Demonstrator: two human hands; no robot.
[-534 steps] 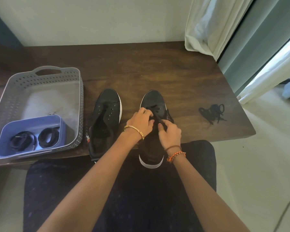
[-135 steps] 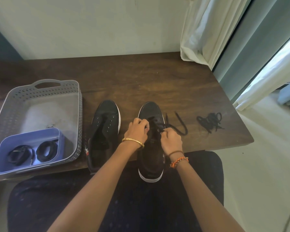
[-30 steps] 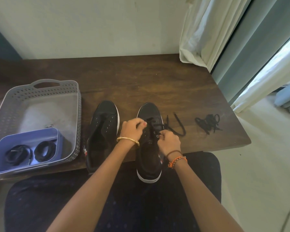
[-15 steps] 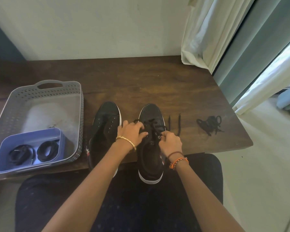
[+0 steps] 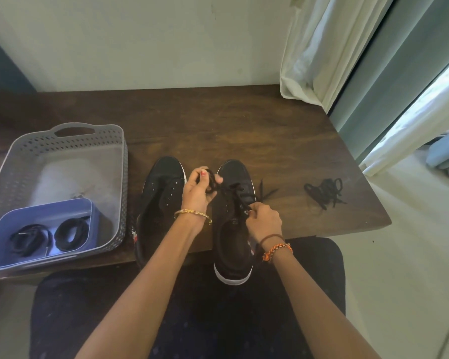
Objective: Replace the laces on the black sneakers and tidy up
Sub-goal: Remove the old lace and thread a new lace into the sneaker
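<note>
Nearest the camera, the person's dark-clothed lap [image 5: 192, 320] fills the bottom of the view, with both forearms reaching away toward twelve o'clock. The right sneaker [image 5: 233, 229] lies with its heel hanging over the near edge of the wooden table [image 5: 244, 125] above the lap, its long axis running near to far and its toe pointing to twelve o'clock. The right hand [image 5: 263, 221], wearing an orange braided band [image 5: 276, 251] at the wrist, is closed in a pinch on the lace [image 5: 231, 189] at an eyelet on the shoe's right side. The left hand [image 5: 198, 190], with a gold bangle [image 5: 192, 212], is raised over the gap between the shoes at about eleven o'clock from the right hand, fingers curled shut around a bunched length of the same lace. A loose end of that lace [image 5: 266, 190] trails onto the table at the shoe's two o'clock.

The left sneaker [image 5: 158, 208] lies just beside it, parallel, toe also to twelve o'clock, eyelets empty.

At nine o'clock from the shoes sits a grey perforated basket [image 5: 114, 177]; in its near corner a blue tub [image 5: 44, 211] holds two coiled black laces [image 5: 47, 235]. At three o'clock, well apart from the shoes, a tangled black lace [image 5: 324, 190] lies on the table. Farthest off, a pale curtain [image 5: 322, 47] hangs at one o'clock.
</note>
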